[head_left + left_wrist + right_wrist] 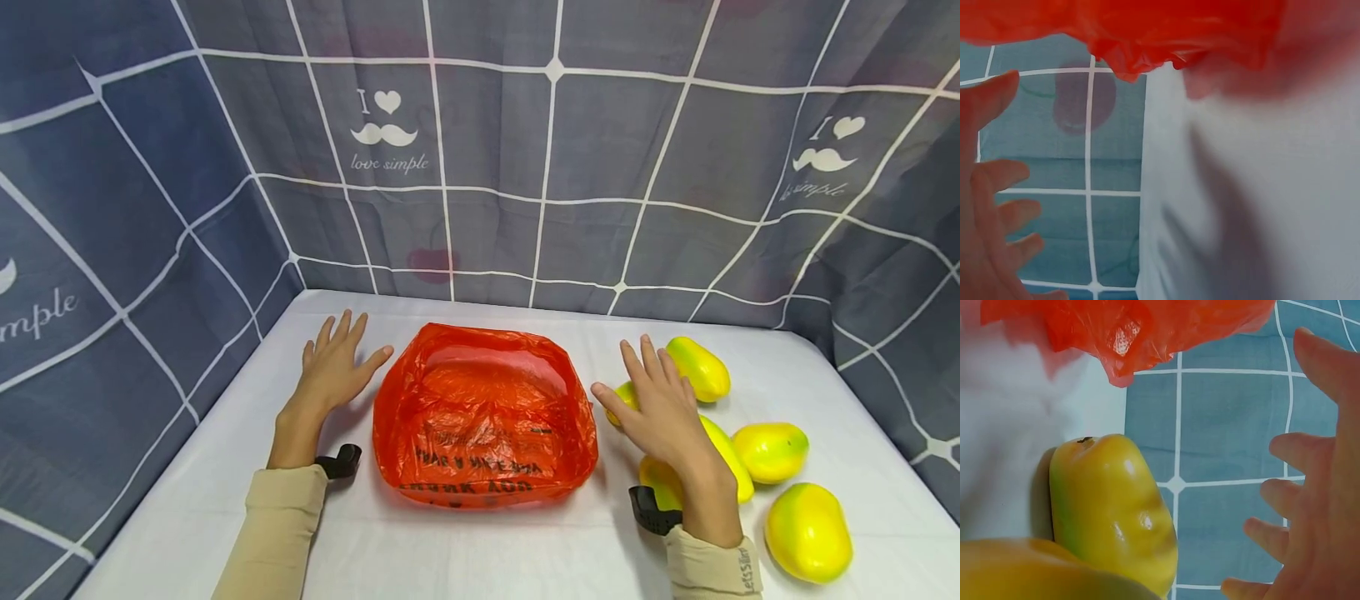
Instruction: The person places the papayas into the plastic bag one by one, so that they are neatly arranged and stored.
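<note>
A red plastic bag (487,400) with dark printed lettering lies on the white table, its mouth spread wide and facing up. To its left, my left hand (334,367) has its fingers spread, apart from the bag and holding nothing. On the other side, my right hand (658,408) is also spread and holds nothing, above several yellow-green mangoes. One mango (699,369) lies beyond its fingertips; another mango (1113,512) shows in the right wrist view. The right hand and forearm partly cover some of the mangoes.
More mangoes lie at the right, among them one mango (771,452) and a nearer mango (808,533). A grey curtain (495,233) with white grid lines rises behind the white table (480,554) and along its left and right sides.
</note>
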The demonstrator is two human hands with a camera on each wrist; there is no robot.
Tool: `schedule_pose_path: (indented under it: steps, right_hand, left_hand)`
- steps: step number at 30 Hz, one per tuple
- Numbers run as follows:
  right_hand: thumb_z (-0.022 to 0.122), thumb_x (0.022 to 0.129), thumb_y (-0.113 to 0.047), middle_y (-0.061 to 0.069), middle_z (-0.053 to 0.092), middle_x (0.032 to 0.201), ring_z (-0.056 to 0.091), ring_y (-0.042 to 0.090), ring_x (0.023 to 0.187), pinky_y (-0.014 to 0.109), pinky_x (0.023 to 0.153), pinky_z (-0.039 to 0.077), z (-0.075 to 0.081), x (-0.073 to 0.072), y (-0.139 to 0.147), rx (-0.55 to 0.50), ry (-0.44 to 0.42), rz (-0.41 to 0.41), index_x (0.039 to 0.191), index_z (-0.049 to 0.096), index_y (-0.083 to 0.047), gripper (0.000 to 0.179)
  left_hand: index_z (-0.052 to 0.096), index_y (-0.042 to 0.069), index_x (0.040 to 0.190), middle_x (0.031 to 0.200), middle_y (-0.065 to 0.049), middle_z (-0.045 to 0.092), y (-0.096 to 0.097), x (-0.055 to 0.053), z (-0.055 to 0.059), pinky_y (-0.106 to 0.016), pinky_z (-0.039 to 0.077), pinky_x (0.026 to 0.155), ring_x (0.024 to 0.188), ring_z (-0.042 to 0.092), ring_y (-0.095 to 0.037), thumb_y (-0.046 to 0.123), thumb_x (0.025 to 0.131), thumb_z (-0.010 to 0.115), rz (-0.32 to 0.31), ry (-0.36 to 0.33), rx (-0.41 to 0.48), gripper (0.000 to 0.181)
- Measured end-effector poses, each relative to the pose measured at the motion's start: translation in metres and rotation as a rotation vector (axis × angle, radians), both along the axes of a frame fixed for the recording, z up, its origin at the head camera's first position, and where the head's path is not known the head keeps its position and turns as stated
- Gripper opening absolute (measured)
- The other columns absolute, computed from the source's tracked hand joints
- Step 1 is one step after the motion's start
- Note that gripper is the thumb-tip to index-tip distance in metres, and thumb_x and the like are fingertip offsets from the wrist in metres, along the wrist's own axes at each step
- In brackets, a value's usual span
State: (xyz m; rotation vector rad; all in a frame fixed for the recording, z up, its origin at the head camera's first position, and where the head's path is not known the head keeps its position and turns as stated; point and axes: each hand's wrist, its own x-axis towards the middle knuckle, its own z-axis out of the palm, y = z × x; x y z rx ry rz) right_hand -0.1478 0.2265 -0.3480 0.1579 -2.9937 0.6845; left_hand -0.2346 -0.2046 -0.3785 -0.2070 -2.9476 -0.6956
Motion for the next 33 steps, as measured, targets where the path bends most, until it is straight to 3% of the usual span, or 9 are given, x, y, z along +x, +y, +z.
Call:
schedule_pose_path:
  steps: [5, 10, 14, 24, 30, 33]
  right_hand:
    - [0.049, 0.094, -0.062, 0.019, 0.003, 0.163, 0.002, 0.046, 0.146, 0.067, 0.112, 0.003, 0.001, 0.002, -0.003, -0.025, 0.023, 0.034, 0.159, 0.015, -0.010, 0.090]
    - [0.052, 0.093, -0.062, 0.019, 0.005, 0.163, 0.004, 0.044, 0.147, 0.064, 0.114, 0.006, 0.006, 0.006, -0.003, -0.043, 0.028, 0.050, 0.159, 0.013, -0.010, 0.092]
    - [0.053, 0.093, -0.062, 0.017, 0.005, 0.164, 0.004, 0.041, 0.148, 0.064, 0.113, 0.009, 0.010, 0.011, -0.001, -0.051, 0.018, 0.055, 0.159, 0.013, -0.011, 0.093]
    - [0.059, 0.091, -0.059, 0.015, 0.010, 0.164, 0.010, 0.041, 0.147, 0.070, 0.108, 0.018, 0.018, 0.034, 0.022, -0.027, 0.004, 0.094, 0.159, 0.017, -0.013, 0.093]
    - [0.060, 0.091, -0.059, 0.006, 0.006, 0.165, 0.013, 0.042, 0.146, 0.070, 0.106, 0.020, 0.018, 0.050, 0.039, 0.006, -0.022, 0.110, 0.159, 0.016, -0.015, 0.092]
    - [0.059, 0.089, -0.063, 0.008, 0.007, 0.165, 0.016, 0.045, 0.144, 0.072, 0.103, 0.022, 0.017, 0.057, 0.043, 0.029, -0.054, 0.097, 0.159, 0.020, -0.014, 0.093]
  left_hand:
    - [0.023, 0.006, 0.157, 0.160, -0.022, 0.018, 0.001, 0.000, 0.005, -0.065, 0.010, 0.113, 0.145, 0.015, -0.045, 0.058, 0.097, 0.046, -0.041, 0.012, 0.102, 0.082]
    - [0.023, 0.010, 0.157, 0.153, -0.021, 0.037, 0.006, 0.002, 0.010, -0.061, 0.032, 0.107, 0.135, 0.040, -0.042, 0.057, 0.098, 0.046, -0.101, -0.061, 0.199, 0.079]
    - [0.028, 0.008, 0.156, 0.145, -0.023, 0.046, 0.010, 0.004, 0.010, -0.059, 0.041, 0.100, 0.124, 0.053, -0.040, 0.054, 0.098, 0.050, -0.145, -0.109, 0.228, 0.077]
    - [0.038, 0.002, 0.150, 0.132, -0.024, 0.057, 0.012, 0.007, 0.011, -0.051, 0.049, 0.095, 0.113, 0.062, -0.039, 0.046, 0.097, 0.057, -0.207, -0.142, 0.269, 0.071]
    - [0.039, 0.001, 0.149, 0.129, -0.023, 0.060, 0.013, 0.006, 0.012, -0.050, 0.050, 0.094, 0.111, 0.063, -0.038, 0.046, 0.097, 0.057, -0.220, -0.155, 0.253, 0.070]
    - [0.039, 0.000, 0.148, 0.127, -0.023, 0.061, 0.014, 0.007, 0.011, -0.051, 0.050, 0.094, 0.110, 0.063, -0.039, 0.044, 0.097, 0.057, -0.227, -0.159, 0.246, 0.070]
